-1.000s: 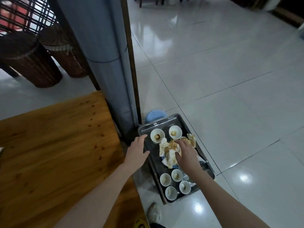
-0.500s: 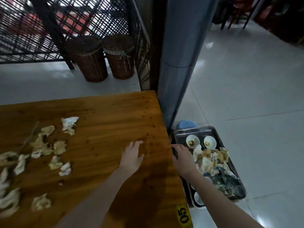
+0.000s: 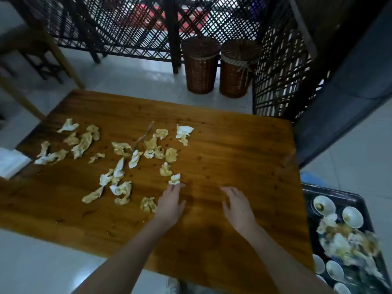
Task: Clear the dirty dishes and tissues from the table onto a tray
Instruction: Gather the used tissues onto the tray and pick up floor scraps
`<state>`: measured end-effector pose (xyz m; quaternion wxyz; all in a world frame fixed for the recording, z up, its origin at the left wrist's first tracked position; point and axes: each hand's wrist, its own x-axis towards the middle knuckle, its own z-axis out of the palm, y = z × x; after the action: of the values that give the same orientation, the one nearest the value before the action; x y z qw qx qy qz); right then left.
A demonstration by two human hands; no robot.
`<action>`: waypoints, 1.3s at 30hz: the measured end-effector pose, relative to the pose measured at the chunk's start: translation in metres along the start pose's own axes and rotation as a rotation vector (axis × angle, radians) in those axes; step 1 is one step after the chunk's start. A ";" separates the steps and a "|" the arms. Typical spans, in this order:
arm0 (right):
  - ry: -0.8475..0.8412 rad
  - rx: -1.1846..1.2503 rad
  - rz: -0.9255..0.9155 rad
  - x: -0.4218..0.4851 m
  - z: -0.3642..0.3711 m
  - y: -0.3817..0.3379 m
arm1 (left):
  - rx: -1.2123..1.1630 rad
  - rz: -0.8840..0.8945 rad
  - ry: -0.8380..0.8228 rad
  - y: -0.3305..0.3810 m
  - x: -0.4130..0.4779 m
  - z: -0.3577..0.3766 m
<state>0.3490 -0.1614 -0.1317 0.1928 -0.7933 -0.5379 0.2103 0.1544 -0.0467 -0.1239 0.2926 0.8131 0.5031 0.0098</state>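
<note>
Several crumpled, stained tissues (image 3: 118, 158) lie scattered over the left half of the wooden table (image 3: 233, 149). My left hand (image 3: 169, 204) reaches over the table with straight fingers, its fingertips touching a small white tissue (image 3: 175, 179). Another tissue (image 3: 148, 204) lies just left of that hand. My right hand (image 3: 237, 206) hovers over bare wood with relaxed fingers, holding nothing. The dark metal tray (image 3: 307, 189) sits low at the right, off the table's edge, loaded with small white cups (image 3: 352, 214) and a heap of dirty tissues (image 3: 347, 245).
Two brown wicker baskets (image 3: 200, 66) stand on the floor beyond the table, before a dark lattice screen (image 3: 131, 28). A grey pillar (image 3: 347, 85) rises at the right. A white object (image 3: 10, 162) lies at the table's left edge. A thin stick (image 3: 144, 134) rests among the tissues.
The view swung left from the tray to the table. My right hand left the tray's tissue heap and came over the table; my left hand reached forward to a small tissue.
</note>
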 end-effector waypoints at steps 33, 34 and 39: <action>-0.196 -0.257 -0.126 0.057 0.169 -0.182 | -0.205 -0.249 0.176 -0.236 -0.051 -0.068; -0.191 -0.248 -0.123 0.057 0.167 -0.182 | -0.204 -0.251 0.174 -0.237 -0.050 -0.069; -0.120 -0.202 -0.089 0.058 0.150 -0.174 | -0.225 -0.263 0.161 -0.231 -0.047 -0.069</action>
<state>0.1532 -0.0349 -0.1720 0.0885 -0.7699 -0.6017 0.1933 -0.0778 0.0218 -0.1656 0.3389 0.6992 0.6226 0.0928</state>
